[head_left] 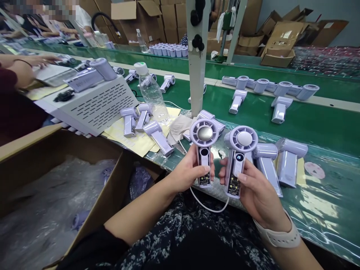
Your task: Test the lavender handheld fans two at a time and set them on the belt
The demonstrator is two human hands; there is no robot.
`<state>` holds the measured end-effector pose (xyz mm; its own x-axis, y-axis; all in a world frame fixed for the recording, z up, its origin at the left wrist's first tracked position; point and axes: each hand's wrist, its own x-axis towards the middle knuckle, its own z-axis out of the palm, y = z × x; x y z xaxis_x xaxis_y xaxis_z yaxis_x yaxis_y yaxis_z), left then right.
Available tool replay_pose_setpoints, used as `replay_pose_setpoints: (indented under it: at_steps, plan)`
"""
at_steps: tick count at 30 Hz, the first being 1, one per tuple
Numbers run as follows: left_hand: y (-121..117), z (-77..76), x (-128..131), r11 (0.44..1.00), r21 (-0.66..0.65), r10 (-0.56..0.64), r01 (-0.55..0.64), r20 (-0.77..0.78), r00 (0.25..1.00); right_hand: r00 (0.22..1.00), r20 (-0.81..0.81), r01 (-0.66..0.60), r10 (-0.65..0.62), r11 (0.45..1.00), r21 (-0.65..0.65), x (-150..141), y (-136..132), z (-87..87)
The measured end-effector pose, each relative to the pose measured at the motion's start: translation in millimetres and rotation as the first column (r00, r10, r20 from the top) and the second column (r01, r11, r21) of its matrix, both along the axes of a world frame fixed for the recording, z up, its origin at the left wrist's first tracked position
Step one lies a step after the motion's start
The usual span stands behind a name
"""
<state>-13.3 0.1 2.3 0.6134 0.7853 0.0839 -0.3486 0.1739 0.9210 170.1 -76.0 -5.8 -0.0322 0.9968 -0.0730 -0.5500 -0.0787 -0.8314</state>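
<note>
A person holds two small lilac fans upright, side by side, over the near edge of a green worktop [332, 221]. The left hand [185, 172] has its grip closed around the handle of the left fan [204, 133], the thumb lying across the front near the pale button strip. The right hand [260, 191] has its grip closed around the handle of the right fan [244, 138], its thumb at the lower end of the strip; lit digits show on that fan's round display. The display on the left fan is dark. Both fans show circuit parts low on the handle front. A white cable [210, 211] loops below, from the bottom of the right fan towards the left hand. A pale wristband [284, 234] circles the right wrist.

More lilac fans [288, 165] lie just beyond the right hand, and others [159, 137] lie to the left, some on yellow paper [135, 144] beside a clear bottle [153, 93]. A slotted grey case [104, 103] stands further left. Below it, an open cardboard box [98, 217] holds clear plastic and some lilac pieces. Another person's hand [42, 60] is at the far left.
</note>
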Motion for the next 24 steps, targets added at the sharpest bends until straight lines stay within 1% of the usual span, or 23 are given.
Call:
replay_pose_setpoints:
  at_steps: [3, 5, 7, 9, 10, 12, 15, 21, 24]
  plan:
    - [4, -4.0, 2, 0.994, -0.090, 0.070, -0.067, 0.024, 0.997, 0.998, 0.036, 0.057, -0.056, 0.998, -0.025, -3, 0, -2.8]
    - [3, -4.2, 1, 0.991, -0.107, 0.082, -0.078, 0.035, 0.996, 0.994, 0.066, 0.090, -0.088, 0.995, -0.033, -3, -1, -4.4]
    - [0, -1.9, 0, 0.997, -0.076, 0.020, -0.017, 0.046, 0.999, 0.996, 0.073, 0.053, -0.051, 0.998, -0.030, -2, -2, -4.2]
    - [-4, 2.2, -1, 0.998, -0.022, -0.050, 0.051, 0.046, 0.998, 0.997, 0.081, -0.003, 0.002, 1.000, 0.005, 1, -4, -1.7]
    - [-6, 4.6, -1, 0.998, 0.003, -0.061, 0.061, 0.038, 0.997, 0.996, 0.089, -0.016, 0.013, 0.999, 0.031, 2, -4, 0.2]
    - [-7, 9.2, -1, 0.999, 0.023, -0.040, 0.040, 0.008, 0.999, 0.994, 0.108, 0.015, -0.023, 0.997, 0.079, 5, -3, 3.8]
    - [-5, 14.0, 0, 1.000, 0.006, -0.015, 0.015, -0.027, 1.000, 0.992, 0.111, 0.044, -0.054, 0.995, 0.088, 9, 1, 6.2]
    - [-4, 16.3, 0, 0.999, -0.025, -0.025, 0.024, -0.049, 0.998, 0.996, 0.090, -0.004, -0.003, 0.997, 0.077, 11, -1, 3.5]
    - [-5, 17.6, 1, 0.999, -0.046, -0.004, 0.002, -0.042, 0.999, 0.994, 0.112, -0.005, -0.002, 0.998, 0.062, 8, -3, 3.9]
